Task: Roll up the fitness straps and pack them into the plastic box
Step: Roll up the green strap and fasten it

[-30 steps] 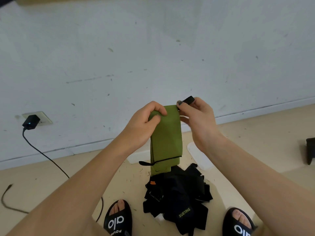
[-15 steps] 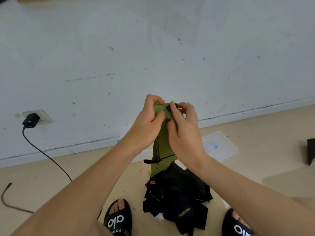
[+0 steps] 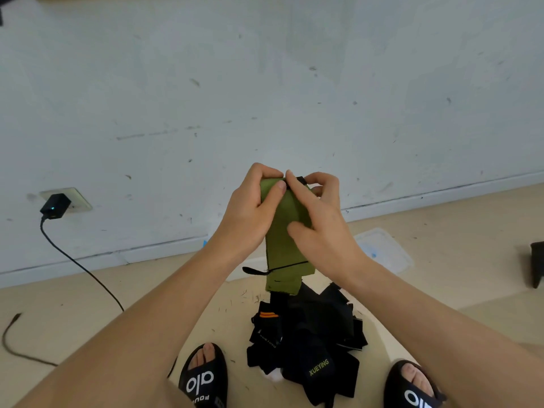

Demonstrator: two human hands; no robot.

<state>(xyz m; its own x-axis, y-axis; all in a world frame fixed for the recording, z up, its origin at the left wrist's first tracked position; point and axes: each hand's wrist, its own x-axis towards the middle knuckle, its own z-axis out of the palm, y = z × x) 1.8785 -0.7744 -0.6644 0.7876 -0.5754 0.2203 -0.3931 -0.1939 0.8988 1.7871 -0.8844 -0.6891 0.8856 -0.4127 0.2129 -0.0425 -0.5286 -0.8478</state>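
I hold a green fitness strap [image 3: 282, 245] upright in front of me, its lower end hanging with a thin black loop across it. My left hand [image 3: 250, 207] grips the strap's top left edge, thumb on the front. My right hand [image 3: 318, 219] pinches the top right corner at a small black tab, thumb pressed on the strap's face. A heap of black straps [image 3: 309, 343] lies on the floor between my feet. The clear plastic box [image 3: 382, 251] sits on the floor behind my right forearm, partly hidden.
A white wall rises close ahead. A black charger [image 3: 55, 206] is plugged into a wall socket at left, its cable [image 3: 79, 266] trailing over the beige floor. A dark object [image 3: 537, 266] stands at the right edge. My feet wear black slides [image 3: 203, 378].
My right hand came in from the strap's right side and now lies over its top and front. The strap's top end has been folded down between both hands.
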